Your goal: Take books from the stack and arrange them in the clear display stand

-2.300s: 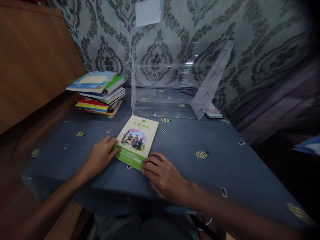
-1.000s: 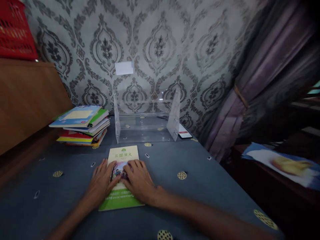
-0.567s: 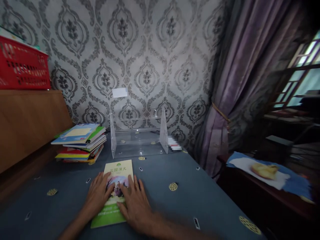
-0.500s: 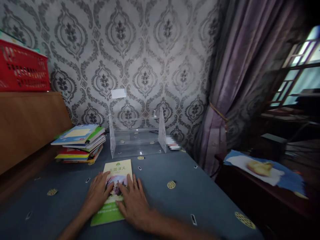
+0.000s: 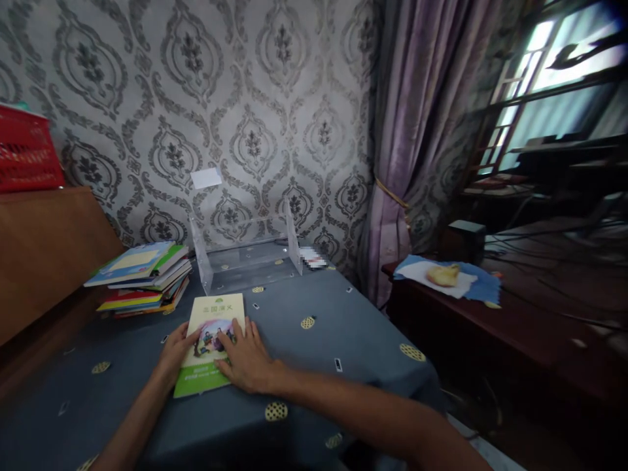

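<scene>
A cream and green book (image 5: 203,376) with a picture on its cover lies on the dark blue patterned tablecloth (image 5: 304,360). My left hand (image 5: 173,353) is at the book's left edge, thumb on top of the cover; its other fingers are partly hidden, seemingly at or under the edge. Across the right half of the cover lies my right hand (image 5: 245,358), flat with fingers spread. Behind the book stands a clear acrylic stand (image 5: 202,258). To the left is a stack of books (image 5: 142,278).
A red basket (image 5: 29,150) sits on a wooden ledge (image 5: 49,229) at the left. Past the table's right side, a blue cloth (image 5: 478,281) bears a pale yellowish item (image 5: 443,275). A purple curtain (image 5: 397,157) hangs by the wall.
My view has turned to the right. My left hand has slid from lying on the cover to the book's left edge. My right hand still rests on the cover.
</scene>
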`<act>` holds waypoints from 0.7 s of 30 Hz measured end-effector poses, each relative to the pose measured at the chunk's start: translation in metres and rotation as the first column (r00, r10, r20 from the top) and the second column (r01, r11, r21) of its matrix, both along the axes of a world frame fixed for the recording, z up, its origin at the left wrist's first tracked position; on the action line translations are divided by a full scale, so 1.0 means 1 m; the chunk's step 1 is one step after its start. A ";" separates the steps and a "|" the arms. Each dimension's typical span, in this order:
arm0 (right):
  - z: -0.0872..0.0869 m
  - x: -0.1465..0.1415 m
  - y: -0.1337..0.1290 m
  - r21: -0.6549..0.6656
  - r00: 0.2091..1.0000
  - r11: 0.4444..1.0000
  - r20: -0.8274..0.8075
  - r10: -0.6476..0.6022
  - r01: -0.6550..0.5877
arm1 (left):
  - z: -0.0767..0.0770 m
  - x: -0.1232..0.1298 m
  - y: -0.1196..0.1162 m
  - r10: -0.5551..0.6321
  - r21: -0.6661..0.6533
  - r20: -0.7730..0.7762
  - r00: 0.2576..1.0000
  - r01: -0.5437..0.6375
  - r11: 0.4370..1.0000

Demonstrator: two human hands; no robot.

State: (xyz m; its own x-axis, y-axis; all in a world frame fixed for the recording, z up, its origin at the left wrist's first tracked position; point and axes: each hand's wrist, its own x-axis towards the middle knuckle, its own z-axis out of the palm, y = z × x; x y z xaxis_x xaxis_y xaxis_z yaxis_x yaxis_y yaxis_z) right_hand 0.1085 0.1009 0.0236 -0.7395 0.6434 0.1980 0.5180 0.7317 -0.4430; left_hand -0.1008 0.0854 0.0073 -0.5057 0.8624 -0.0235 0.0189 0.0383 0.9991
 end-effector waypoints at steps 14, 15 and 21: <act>0.003 0.020 0.036 -0.260 0.986 0.965 -0.148 -0.074 0.033 | 0.021 0.047 -0.006 0.112 0.147 -0.073 0.991 -0.100 0.984; 0.001 0.022 0.042 -0.290 0.977 0.956 -0.191 -0.091 0.032 | 0.021 0.051 -0.003 0.127 0.170 -0.107 0.986 -0.108 0.979; -0.013 0.034 0.081 -0.526 0.773 0.849 -0.554 -0.309 -0.038 | 0.023 0.077 0.020 0.122 0.239 -0.249 0.961 -0.061 0.969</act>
